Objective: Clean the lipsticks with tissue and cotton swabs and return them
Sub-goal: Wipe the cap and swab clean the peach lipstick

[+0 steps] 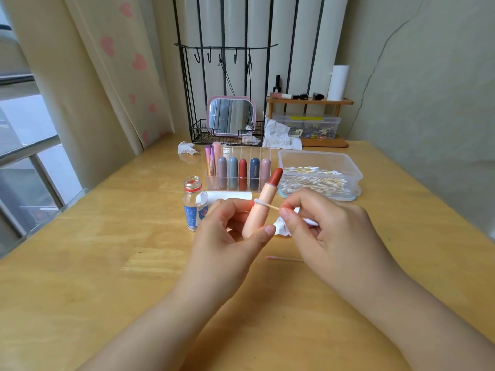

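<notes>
My left hand [227,234] grips an uncapped peach lipstick [261,203], tilted to the right, with its dark red bullet up. My right hand [324,226] pinches a cotton swab [265,204] whose white tip touches the middle of the lipstick tube. A crumpled tissue [281,228] shows under my right hand. Behind, a clear organizer [235,172] holds several capped lipsticks. A clear box of cotton swabs [318,178] stands to its right.
An open small bottle [194,203] stands left of my hands, with a white tube [230,195] lying behind it. A used pink-tipped swab [284,258] lies on the wooden table [107,263]. Crumpled tissues [187,148], a mirror [231,116] and a shelf [308,103] stand at the back.
</notes>
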A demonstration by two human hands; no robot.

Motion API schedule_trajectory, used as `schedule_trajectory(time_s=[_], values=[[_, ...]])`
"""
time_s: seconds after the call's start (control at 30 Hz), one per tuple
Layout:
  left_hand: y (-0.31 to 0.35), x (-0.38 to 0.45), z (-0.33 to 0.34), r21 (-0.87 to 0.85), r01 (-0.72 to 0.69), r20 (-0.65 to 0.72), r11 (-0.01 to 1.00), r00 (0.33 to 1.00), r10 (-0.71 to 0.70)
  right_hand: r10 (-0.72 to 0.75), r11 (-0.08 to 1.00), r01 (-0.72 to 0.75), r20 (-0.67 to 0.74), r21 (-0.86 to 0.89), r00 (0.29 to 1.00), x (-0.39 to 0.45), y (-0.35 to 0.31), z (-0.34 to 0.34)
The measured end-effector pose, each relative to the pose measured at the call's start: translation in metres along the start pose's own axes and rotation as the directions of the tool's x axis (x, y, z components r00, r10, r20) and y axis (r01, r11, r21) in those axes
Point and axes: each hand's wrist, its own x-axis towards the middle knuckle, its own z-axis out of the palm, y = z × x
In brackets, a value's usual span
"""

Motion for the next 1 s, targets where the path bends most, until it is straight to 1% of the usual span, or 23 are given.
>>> schedule_trajectory(time_s=[0.13,0.3,0.43,0.53,0.6,0.7,0.77,0.9,1.0], values=[[-0.002,0.0,0.0,0.082,-0.045,-0.05,0.996,0.998,0.049,0.013,0.999,-0.016,-0.062,-0.051,0.998,0.002,0.001,-0.003],[-0.006,-0.001,0.001,0.151,-0.08,-0.097,0.985,0.991,0.096,-0.002,0.999,0.003,0.019,-0.044,1.0,-0.002,-0.003,0.003],[-0.004,-0.004,0.0,0.251,-0.142,-0.118,0.958,0.977,0.176,0.02,0.997,-0.024,-0.065,-0.072,0.998,0.001,-0.002,0.001],[-0.004,-0.004,0.0,0.312,-0.19,-0.122,0.931,0.964,0.238,0.0,0.998,-0.001,-0.009,-0.057,1.0,-0.001,-0.005,0.002],[-0.005,-0.004,0.0,0.333,-0.214,-0.126,0.918,0.955,0.268,0.003,0.998,-0.003,0.005,-0.064,1.0,-0.002,-0.007,0.003],[-0.005,-0.005,0.0,0.368,-0.243,-0.125,0.897,0.944,0.306,0.007,0.998,-0.01,-0.048,-0.056,0.999,-0.001,-0.005,0.002],[-0.005,-0.005,0.001,0.363,-0.252,-0.122,0.897,0.942,0.313,-0.001,0.998,-0.003,-0.059,-0.061,0.998,-0.001,-0.004,0.001],[-0.005,-0.004,0.001,0.345,-0.26,-0.135,0.902,0.937,0.321,-0.031,0.994,0.029,-0.019,-0.105,0.999,-0.003,-0.01,0.006],[-0.004,-0.004,0.001,0.371,-0.272,-0.13,0.888,0.932,0.339,-0.02,0.996,0.015,-0.049,-0.085,0.999,-0.001,-0.008,0.003]])
